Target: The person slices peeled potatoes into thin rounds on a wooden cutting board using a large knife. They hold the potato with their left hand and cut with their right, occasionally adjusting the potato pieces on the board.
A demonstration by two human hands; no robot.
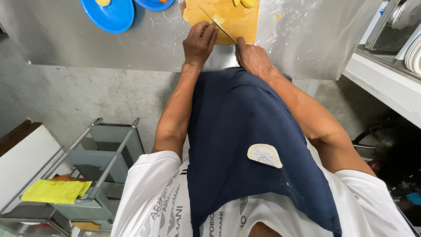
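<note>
head view, landmark: wooden cutting board point(237, 19) on counter point(144, 44).
knife point(217, 24): blade runs diagonally across board, handle toward right hand point(252, 57), grip closed on it.
left hand point(199, 41): fingers curled, pressing yellow piece point(218, 19) beside blade.

cutting board point(239, 19) and blue plates point(109, 15) — cut off by top edge

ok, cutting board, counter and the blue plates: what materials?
Cutting board: looks like wood, matte tan with faint grain. Counter: probably stainless steel, a brushed grey sheet with dull reflections and a thin folded edge. Blue plates: likely plastic, uniform bright colour with a soft sheen, though glazed ceramic can't be excluded.
</note>
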